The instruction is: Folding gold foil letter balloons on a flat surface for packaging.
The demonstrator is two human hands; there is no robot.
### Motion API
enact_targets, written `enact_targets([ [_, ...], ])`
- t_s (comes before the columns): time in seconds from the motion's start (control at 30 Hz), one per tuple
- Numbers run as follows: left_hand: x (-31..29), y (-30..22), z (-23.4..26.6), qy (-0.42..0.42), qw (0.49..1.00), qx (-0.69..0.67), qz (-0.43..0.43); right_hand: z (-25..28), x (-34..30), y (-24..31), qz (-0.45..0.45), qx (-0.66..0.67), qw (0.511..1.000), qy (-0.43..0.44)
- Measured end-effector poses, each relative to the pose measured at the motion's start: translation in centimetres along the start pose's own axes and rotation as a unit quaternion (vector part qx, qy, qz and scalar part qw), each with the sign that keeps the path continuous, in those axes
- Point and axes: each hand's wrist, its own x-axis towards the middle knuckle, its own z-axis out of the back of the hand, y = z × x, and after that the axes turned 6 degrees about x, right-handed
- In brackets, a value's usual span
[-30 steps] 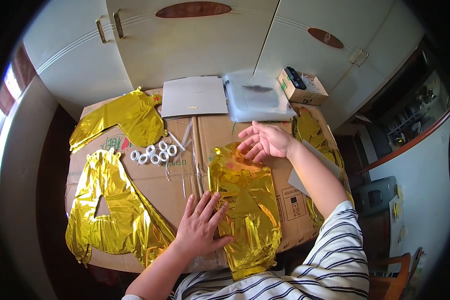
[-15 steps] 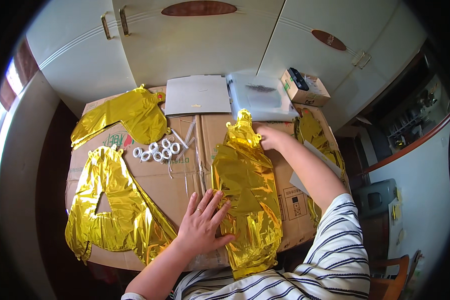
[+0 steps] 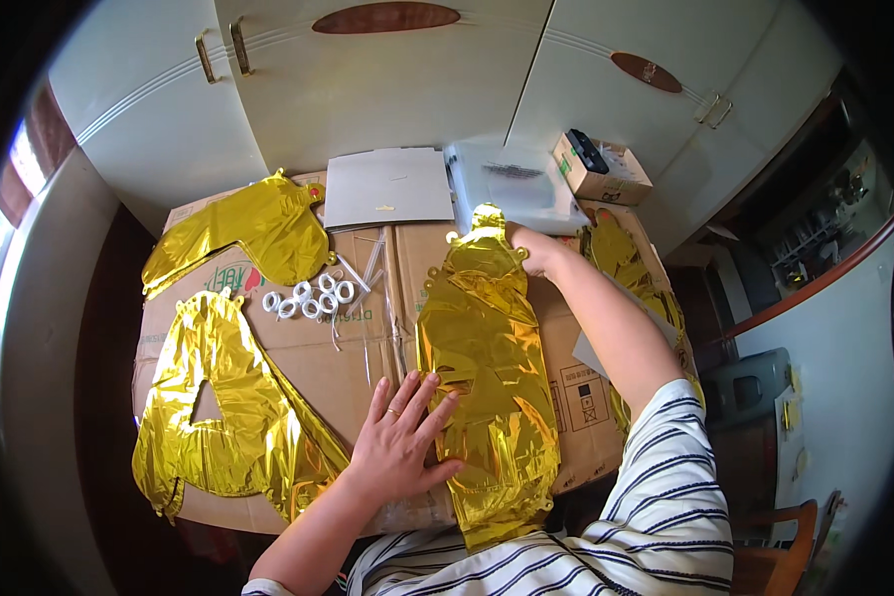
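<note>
A flat gold foil balloon (image 3: 492, 397) lies lengthwise in front of me, its narrow top end (image 3: 489, 233) folded over and raised a little. My left hand (image 3: 395, 452) rests open on its left edge, fingers spread and a ring on one of them. At the raised top end is my right hand (image 3: 532, 248), partly behind the foil; its fingers are hidden. To the left lies an A-shaped gold foil balloon (image 3: 233, 447), with a hole in its middle. Another gold foil balloon (image 3: 238, 233) is spread beyond it.
Cardboard (image 3: 298, 368) covers the table. Several white ribbon rolls (image 3: 310, 298) and clear straws (image 3: 368, 268) lie left of centre. At the back are a grey flat card (image 3: 387, 187), clear plastic packaging (image 3: 512, 184) and a small box (image 3: 606, 174). More gold foil (image 3: 621, 258) lies right.
The top end of the foil balloon and my right hand have shifted slightly. My left hand stays on the balloon's edge. The whole view has moved a little.
</note>
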Motion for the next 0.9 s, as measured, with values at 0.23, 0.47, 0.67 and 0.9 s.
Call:
enact_targets([
  [0.23,-0.2,0.0,0.0,0.005,1.0,0.01,0.004,0.1,-0.4,2.0,-0.045,0.017,0.998,-0.027],
  [0.47,-0.1,-0.1,0.0,0.005,1.0,0.01,0.002,1.9,0.2,0.4,-0.103,0.087,0.988,-0.071],
  [0.67,-0.2,-0.1,-0.1,0.0,1.0,0.012,0.001,2.3,0.6,-0.8,-0.091,0.101,0.988,-0.069],
  [0.9,-0.3,-0.1,0.0,0.004,1.0,0.015,0.009,1.3,-0.9,3.5,-0.204,0.323,0.923,-0.048],
])
